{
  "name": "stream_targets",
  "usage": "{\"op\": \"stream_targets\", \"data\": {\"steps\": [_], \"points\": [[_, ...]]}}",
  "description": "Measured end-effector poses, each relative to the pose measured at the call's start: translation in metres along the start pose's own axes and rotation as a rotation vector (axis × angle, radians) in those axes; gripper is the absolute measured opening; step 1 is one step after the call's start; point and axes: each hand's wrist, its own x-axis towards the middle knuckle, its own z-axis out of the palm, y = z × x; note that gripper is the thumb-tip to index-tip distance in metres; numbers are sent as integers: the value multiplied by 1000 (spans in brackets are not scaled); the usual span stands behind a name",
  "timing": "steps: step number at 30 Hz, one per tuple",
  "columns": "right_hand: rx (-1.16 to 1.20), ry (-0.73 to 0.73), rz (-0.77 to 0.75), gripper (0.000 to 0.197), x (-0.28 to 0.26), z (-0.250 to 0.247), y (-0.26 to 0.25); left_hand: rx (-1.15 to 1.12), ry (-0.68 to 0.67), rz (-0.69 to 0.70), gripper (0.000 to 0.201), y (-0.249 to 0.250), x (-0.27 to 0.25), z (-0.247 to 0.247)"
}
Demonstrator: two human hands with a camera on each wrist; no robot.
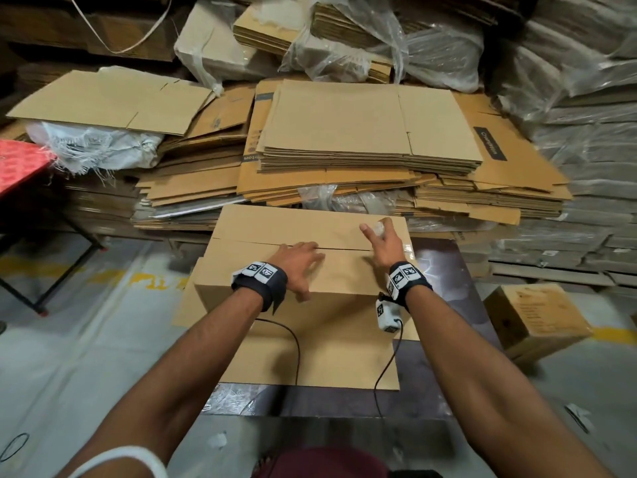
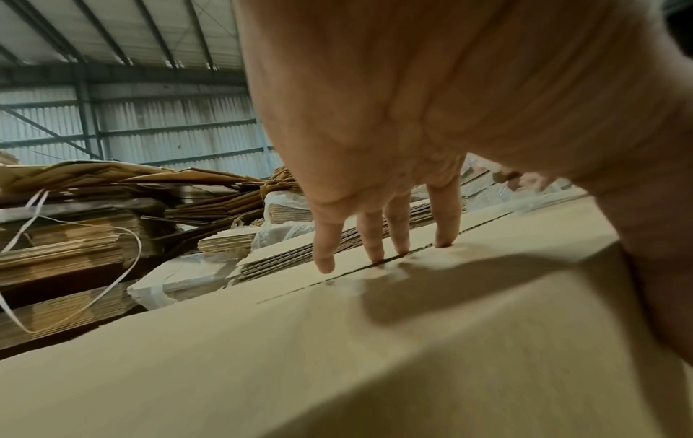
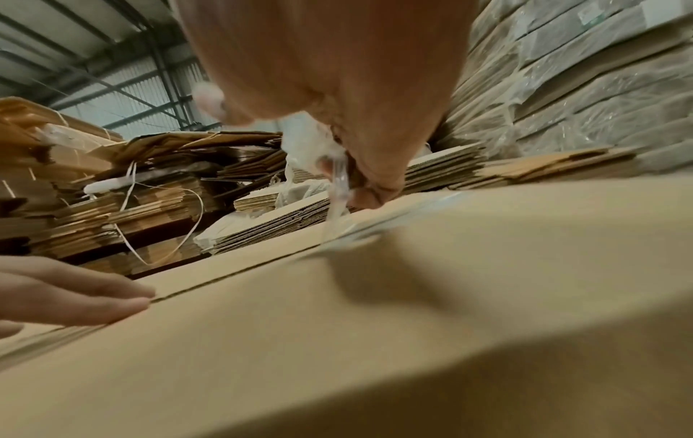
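right hand pinches clear tape at the right end of the seam on a box on the worktop. left hand, spread flat, presses the flaps there. if it slips, the flaps could gape and the tape wrinkle. cardboard stacks crowd the far edge; free room lies nearer the person.

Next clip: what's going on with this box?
A person is taping a cardboard box shut. The left hand presses flat on the top flaps at the seam, while the right hand pinches clear tape stuck down at the seam's right end. Most of the seam is bare. Flattened cartons are stacked behind.
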Motion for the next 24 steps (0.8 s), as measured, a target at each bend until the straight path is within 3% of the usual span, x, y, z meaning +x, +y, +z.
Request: {"op": "stream_targets", "data": {"steps": [2,5,8,12,19,24], "points": [[-138,1,3,49,9,-7,7,-7,-7,-10,123,-7,0,-3],[-275,-71,-46,23,19,-11,29,-12,-17,-31,124,-4,0,-9],[-349,-6,23,27,12,-15,42,-11,-37,-56,116,6,4,-15],[-284,46,-12,43,4,-23,36,-92,-15,-53,96,19,15,-22],[-383,-42,16,39,-2,-27,26,-126,1,25,134,72,31,-15],[-59,-11,75,27,-5,-40,31,-46,5,36,137,67,36,-6]]}}
